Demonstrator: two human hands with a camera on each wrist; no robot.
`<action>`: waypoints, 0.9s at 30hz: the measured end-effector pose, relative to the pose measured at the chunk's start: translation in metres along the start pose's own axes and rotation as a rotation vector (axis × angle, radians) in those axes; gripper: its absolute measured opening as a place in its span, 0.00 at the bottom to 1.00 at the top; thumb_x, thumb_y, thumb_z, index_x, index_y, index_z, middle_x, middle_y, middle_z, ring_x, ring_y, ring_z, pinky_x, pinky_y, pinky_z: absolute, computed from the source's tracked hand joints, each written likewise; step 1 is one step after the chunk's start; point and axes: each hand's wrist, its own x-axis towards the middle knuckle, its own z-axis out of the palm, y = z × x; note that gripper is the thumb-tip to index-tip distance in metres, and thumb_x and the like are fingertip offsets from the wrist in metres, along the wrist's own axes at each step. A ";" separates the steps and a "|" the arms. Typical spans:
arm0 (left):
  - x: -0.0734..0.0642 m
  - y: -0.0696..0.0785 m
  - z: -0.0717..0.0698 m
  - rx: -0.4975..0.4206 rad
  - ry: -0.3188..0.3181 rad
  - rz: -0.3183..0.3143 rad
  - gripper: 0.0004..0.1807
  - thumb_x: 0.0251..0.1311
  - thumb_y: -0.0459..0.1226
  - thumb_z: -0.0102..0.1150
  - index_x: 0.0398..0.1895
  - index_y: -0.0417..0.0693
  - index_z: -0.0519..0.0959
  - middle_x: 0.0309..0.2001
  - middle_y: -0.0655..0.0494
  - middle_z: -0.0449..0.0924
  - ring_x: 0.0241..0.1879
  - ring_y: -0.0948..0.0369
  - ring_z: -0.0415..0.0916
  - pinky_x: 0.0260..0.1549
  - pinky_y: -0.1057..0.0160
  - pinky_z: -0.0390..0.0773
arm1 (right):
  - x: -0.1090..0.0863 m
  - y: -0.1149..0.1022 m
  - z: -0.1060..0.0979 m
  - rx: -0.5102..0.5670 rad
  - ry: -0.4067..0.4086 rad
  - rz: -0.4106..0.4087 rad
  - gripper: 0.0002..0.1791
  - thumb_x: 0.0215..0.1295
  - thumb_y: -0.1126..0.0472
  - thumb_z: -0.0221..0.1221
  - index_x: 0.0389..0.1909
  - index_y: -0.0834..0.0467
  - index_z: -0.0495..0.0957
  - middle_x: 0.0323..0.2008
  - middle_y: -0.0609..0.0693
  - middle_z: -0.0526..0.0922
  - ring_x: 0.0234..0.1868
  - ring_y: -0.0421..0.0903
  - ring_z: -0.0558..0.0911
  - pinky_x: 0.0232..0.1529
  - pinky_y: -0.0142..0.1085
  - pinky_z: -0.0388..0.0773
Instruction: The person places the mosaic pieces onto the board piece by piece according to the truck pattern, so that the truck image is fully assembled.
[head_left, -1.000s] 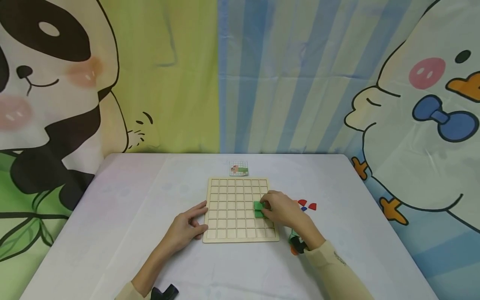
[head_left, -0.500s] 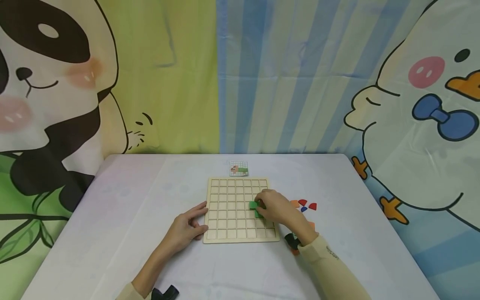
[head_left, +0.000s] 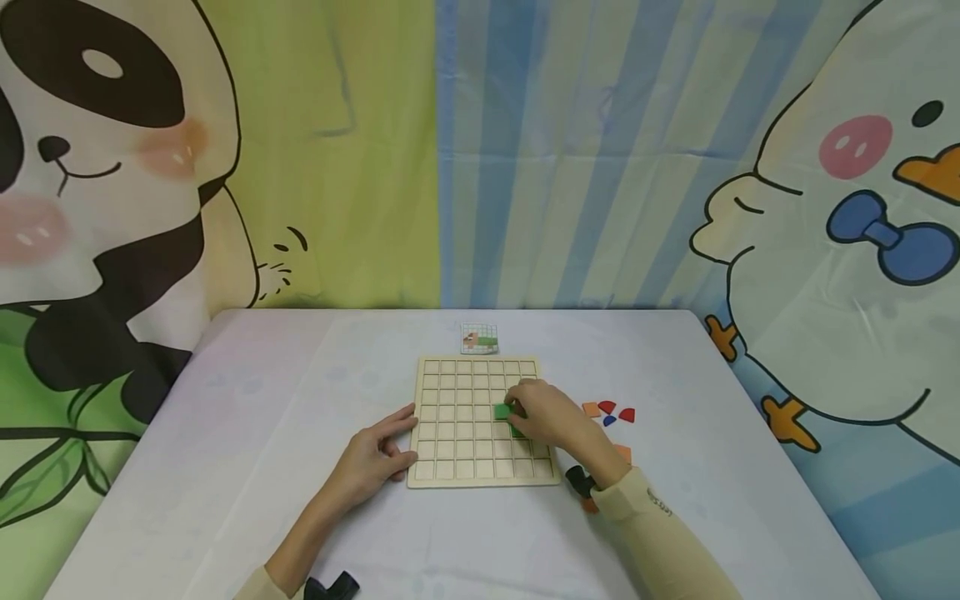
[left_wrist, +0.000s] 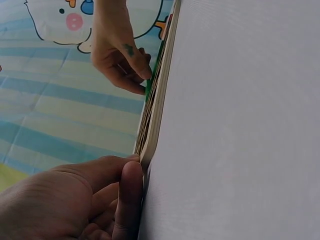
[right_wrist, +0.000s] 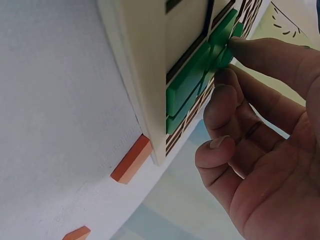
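A pale wooden grid board [head_left: 454, 425] lies on the white table. My left hand [head_left: 367, 454] rests at its left edge, with index finger and thumb touching the rim apart from each other; the left wrist view shows these fingertips [left_wrist: 131, 172] close up at the board's edge. Over the board's right half, my right hand [head_left: 549, 414] pinches a green square tile [head_left: 502, 412] between thumb and finger, low at the grid. Another green tile [head_left: 516, 431] sits nearer me, partly hidden by the hand. In the right wrist view, several green tiles [right_wrist: 190, 77] lie along the grid.
A small pattern card [head_left: 479, 339] lies beyond the board. To the right are an orange square [head_left: 592, 409], red pieces [head_left: 627, 414] and a blue piece [head_left: 609, 420]. More orange pieces [head_left: 622, 452] lie by my right wrist, partly covered by the sleeve and a black wrist mount.
My right hand has slid left across the board with the green tile, about one square's width. The green tile nearer me stays in place. The left hand has not moved.
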 end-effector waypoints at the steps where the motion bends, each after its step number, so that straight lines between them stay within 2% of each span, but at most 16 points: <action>1: 0.000 0.000 0.000 -0.001 0.000 0.002 0.36 0.60 0.26 0.72 0.74 0.39 0.74 0.82 0.56 0.65 0.25 0.63 0.77 0.23 0.69 0.81 | 0.000 0.000 0.000 0.003 -0.001 -0.002 0.13 0.71 0.58 0.69 0.51 0.60 0.88 0.36 0.48 0.84 0.34 0.41 0.76 0.38 0.36 0.79; 18: 0.001 -0.003 0.000 -0.014 0.002 0.003 0.36 0.60 0.26 0.72 0.73 0.40 0.75 0.82 0.56 0.65 0.25 0.63 0.76 0.24 0.68 0.82 | 0.001 0.000 0.001 0.018 0.007 -0.020 0.13 0.70 0.58 0.70 0.51 0.59 0.87 0.35 0.48 0.83 0.33 0.41 0.75 0.36 0.36 0.78; 27: 0.001 -0.003 0.000 -0.006 0.007 0.004 0.36 0.60 0.26 0.72 0.73 0.41 0.75 0.82 0.57 0.66 0.25 0.62 0.77 0.23 0.68 0.81 | -0.009 0.008 -0.004 0.006 0.033 0.005 0.14 0.70 0.58 0.70 0.52 0.59 0.87 0.31 0.46 0.81 0.31 0.41 0.74 0.35 0.34 0.75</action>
